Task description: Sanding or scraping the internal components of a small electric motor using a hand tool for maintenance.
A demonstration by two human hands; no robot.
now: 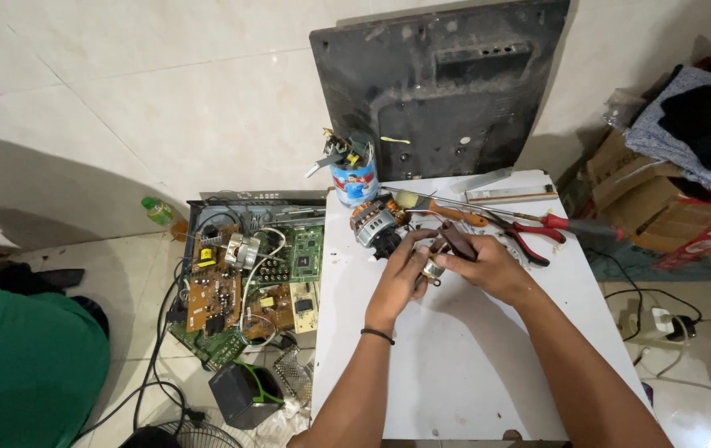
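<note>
The small metal part [433, 267] sat between both hands over the white table [471, 365], looking hard, light and easy to drop, best pinched by its sides. The left hand [401, 278] curled its fingers around it from below; the right hand [488, 265] gripped a dark flat piece [458, 241] above it. A motor [374, 222] lay just beside, red-handled pliers [530, 234] near.
</note>
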